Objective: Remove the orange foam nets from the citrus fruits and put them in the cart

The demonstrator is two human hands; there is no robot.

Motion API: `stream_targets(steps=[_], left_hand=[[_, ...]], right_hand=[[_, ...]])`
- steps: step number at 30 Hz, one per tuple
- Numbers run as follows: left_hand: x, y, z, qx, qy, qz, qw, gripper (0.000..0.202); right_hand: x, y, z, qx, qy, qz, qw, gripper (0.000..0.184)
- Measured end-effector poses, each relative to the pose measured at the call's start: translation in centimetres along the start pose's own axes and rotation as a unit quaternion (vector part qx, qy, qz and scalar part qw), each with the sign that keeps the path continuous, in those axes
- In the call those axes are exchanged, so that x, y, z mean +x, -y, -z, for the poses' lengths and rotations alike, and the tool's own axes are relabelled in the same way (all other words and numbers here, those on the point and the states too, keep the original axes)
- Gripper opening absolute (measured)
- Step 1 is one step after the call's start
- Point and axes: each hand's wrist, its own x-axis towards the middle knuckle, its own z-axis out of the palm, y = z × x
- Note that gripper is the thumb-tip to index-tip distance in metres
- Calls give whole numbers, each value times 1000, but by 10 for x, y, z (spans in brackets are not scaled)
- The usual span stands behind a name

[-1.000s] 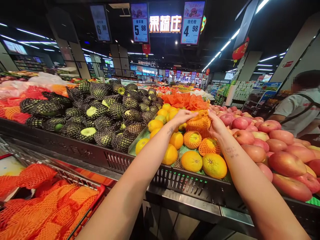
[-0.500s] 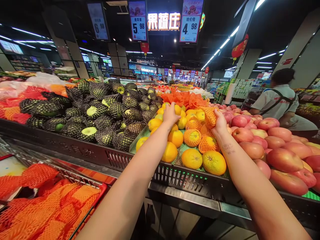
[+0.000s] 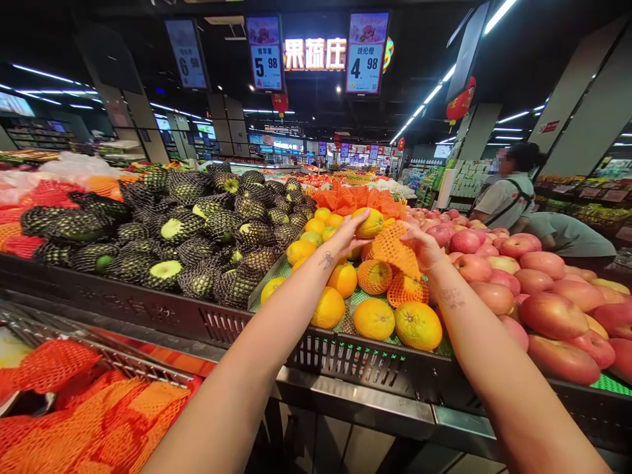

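My left hand (image 3: 349, 234) is closed round an orange (image 3: 369, 224), lifted over the pile. Just to its right, my right hand (image 3: 425, 249) grips an orange foam net sleeve (image 3: 395, 250), which hangs open toward the held fruit. Under both hands lie loose oranges (image 3: 374, 319) on a green mat in a black crate (image 3: 345, 355). A few oranges there wear orange net sleeves (image 3: 374, 276). More orange netting (image 3: 353, 197) is heaped behind the fruit.
Dark-netted green fruit (image 3: 202, 230) is piled to the left, and apples (image 3: 557, 309) to the right. A cart basket with red and orange netting (image 3: 89, 421) stands at the lower left. Two people (image 3: 508, 191) are beyond the apples; price signs (image 3: 368, 52) hang overhead.
My left hand has picked up an orange and come rightward toward my right hand. The net sleeve has swung inward and lower. The view has shifted slightly.
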Motion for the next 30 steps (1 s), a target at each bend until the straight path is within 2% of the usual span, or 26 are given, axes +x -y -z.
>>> stream_targets(steps=[2,4,6,8,13,17,21,25,28,30], left_hand=[[0,2,-3,-50,14,35,998,41],[-2,3,-8,-76,-5,53,996,45],[-4,4,-12,-75,-20,53,996,46],[-5,3,-14,-88,-5,46,995,38],[-8,-2,-9,-133,8,14,991,32],[-12,-10,-7,-185,-14,8,983,32],[-14,-12,-7,-196,-26,37,980,26],[-16,-8,-7,-141,43,80,986,32],[-18,-5,-7,-90,49,78,992,40],[-20,-7,-7,-69,51,73,994,37]], right_hand=[[0,-4,-5,-14,44,7,999,40],[3,-9,-6,-8,84,29,996,40],[9,-13,-3,-3,91,57,994,41],[15,-17,3,-17,62,88,994,43],[27,-23,13,-86,-75,170,979,52],[31,-29,13,-162,-66,194,965,53],[35,-34,8,-155,-96,239,954,54],[39,-37,6,-115,-103,242,958,53],[41,-39,6,-71,-92,219,969,53],[40,-40,6,-36,-89,191,977,53]])
